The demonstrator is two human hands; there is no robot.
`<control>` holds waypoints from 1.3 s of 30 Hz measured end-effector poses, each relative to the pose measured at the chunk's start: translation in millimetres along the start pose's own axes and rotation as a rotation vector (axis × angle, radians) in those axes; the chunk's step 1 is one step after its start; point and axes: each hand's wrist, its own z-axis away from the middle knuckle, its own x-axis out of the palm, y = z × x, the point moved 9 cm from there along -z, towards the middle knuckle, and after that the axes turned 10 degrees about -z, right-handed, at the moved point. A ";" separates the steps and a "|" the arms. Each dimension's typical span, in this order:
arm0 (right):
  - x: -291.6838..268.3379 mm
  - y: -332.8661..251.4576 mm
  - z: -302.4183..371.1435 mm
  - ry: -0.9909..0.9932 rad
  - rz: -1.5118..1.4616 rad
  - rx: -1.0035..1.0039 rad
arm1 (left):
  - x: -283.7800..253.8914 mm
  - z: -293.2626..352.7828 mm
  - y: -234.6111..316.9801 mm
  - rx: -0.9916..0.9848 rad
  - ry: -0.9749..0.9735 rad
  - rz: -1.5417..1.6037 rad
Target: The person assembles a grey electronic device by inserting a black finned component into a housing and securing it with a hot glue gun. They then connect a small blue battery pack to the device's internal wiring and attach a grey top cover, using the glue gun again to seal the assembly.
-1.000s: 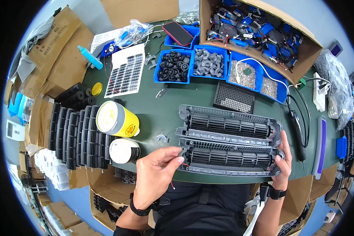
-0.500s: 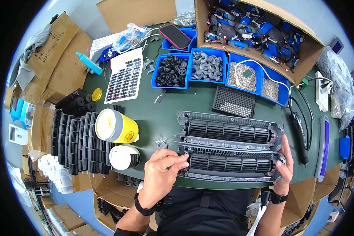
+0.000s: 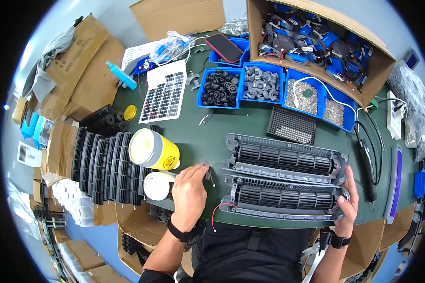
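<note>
Two long grey plastic housings lie side by side, each with a black ribbed roller inside: the far housing [image 3: 288,173] and the near housing [image 3: 283,212]. My right hand [image 3: 347,207] grips the right end of the near housing, thumb on top. From that housing's left end a thin red wire [image 3: 214,218] curves down over the table edge. My left hand [image 3: 190,191], left of the housings, has its fingers closed at a small grey part [image 3: 208,174] with a short red lead. The fingers partly cover this part.
Close to my left hand stand a white tub [image 3: 157,186] and a yellow tub [image 3: 157,150], beside a row of black rollers [image 3: 99,170]. Blue bins [image 3: 220,104] of small parts, a black perforated tray [image 3: 292,126] and an open carton [image 3: 382,70] sit behind. An electric screwdriver [image 3: 367,174] lies right.
My left hand has let go of the near housing's red wire and moved left to the small grey part. The wire now hangs loose. My right hand keeps its hold.
</note>
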 end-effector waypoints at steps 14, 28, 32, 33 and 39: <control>-4.8 5.0 -0.3 -0.095 0.019 0.060 | -49.8 -21.9 6.9 -0.060 -0.003 0.146; -3.3 2.4 -1.5 -0.012 0.024 0.034 | 6.2 -64.7 17.0 -0.381 -0.312 0.652; -4.0 2.0 -1.7 0.006 0.031 0.029 | 7.4 -68.5 20.1 -0.370 -0.314 0.658; -3.5 1.7 -1.6 0.009 0.032 0.029 | 7.6 -69.1 20.1 -0.366 -0.315 0.651; -5.8 2.6 -2.1 0.008 0.045 0.027 | 9.1 -70.9 21.1 -0.355 -0.323 0.633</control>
